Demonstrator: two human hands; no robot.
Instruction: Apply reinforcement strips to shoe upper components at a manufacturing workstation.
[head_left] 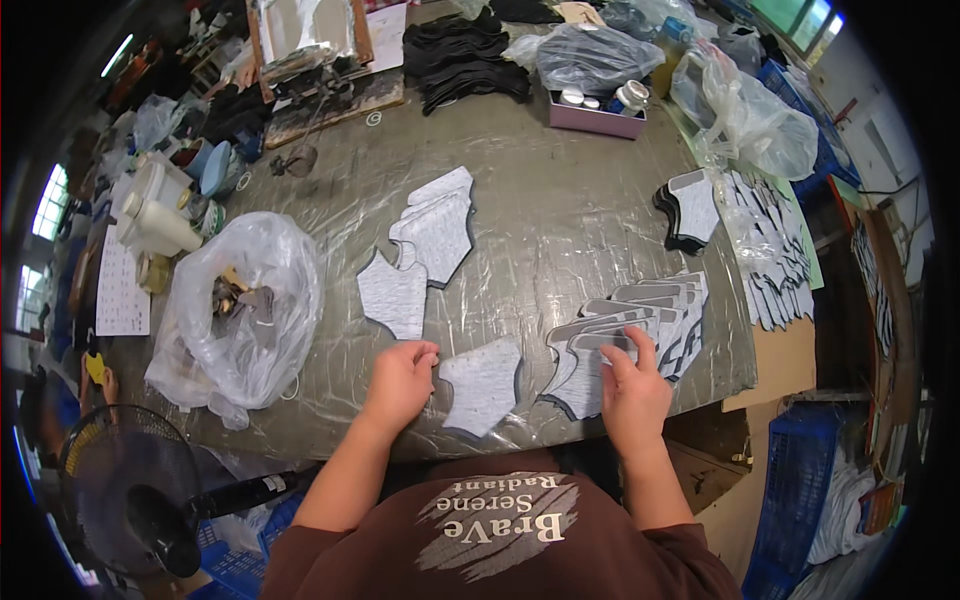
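Note:
Light-grey cut fabric pieces with dark edges lie on the table before me. My left hand (402, 380) has its fingertips pressed together, between a single grey piece (482, 388) and the lower end of another piece (394, 295); whether anything thin is in the pinch is hidden. Above that piece, a small overlapping stack of grey pieces (440, 225) runs up the table. My right hand (637, 395) reaches over a fanned row of pieces (590, 340), thumb and forefinger apart, fingertips at the top surfaces. Darker grey patches show on the fanned pieces.
An open plastic bag (240, 320) of scraps stands left. At the back are black stacked pieces (465, 60) and a purple box (597, 118) with bottles. Another grey-topped stack (690, 210) sits right. A fan (130, 490) and blue crate (790, 490) stand by the table.

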